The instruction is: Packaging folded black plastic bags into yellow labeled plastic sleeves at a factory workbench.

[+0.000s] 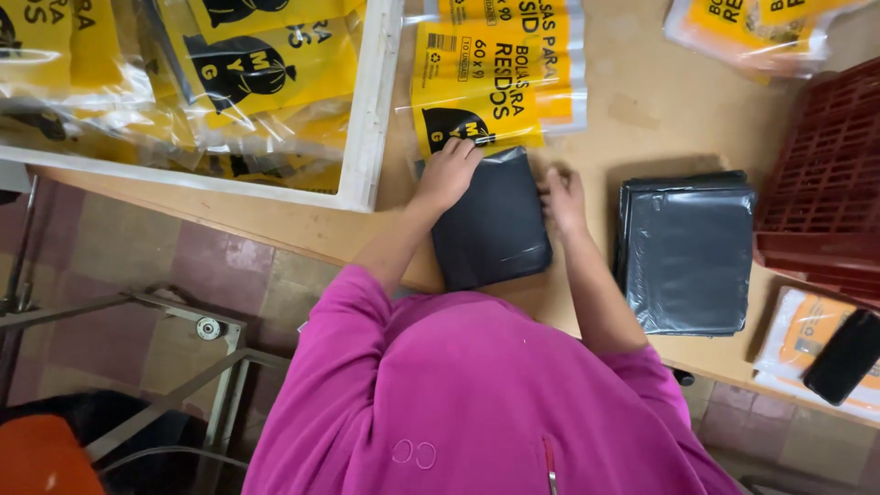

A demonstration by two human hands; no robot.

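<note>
Nearest to us is our own pink top, filling the lower middle of the view, with both forearms reaching forward over the edge of the wooden table. Between our hands lies a folded black bag bundle, flat on the table just beyond its near edge. Our left hand rests on the bundle's far left corner, fingers curled together and pressing down on the plastic. Our right hand sits at the bundle's right edge, touching it; its fingers are bent close together, though we cannot tell whether they pinch the plastic or only press beside it.

To the right, apart from the bundle, sits a stack of folded black bags. Further right stands a red plastic crate, and near the table's corner a dark phone lies on an orange packet.

Just beyond the bundle, touching its far edge, is a yellow printed packet. Far left, a white tray holds more yellow packets.
</note>
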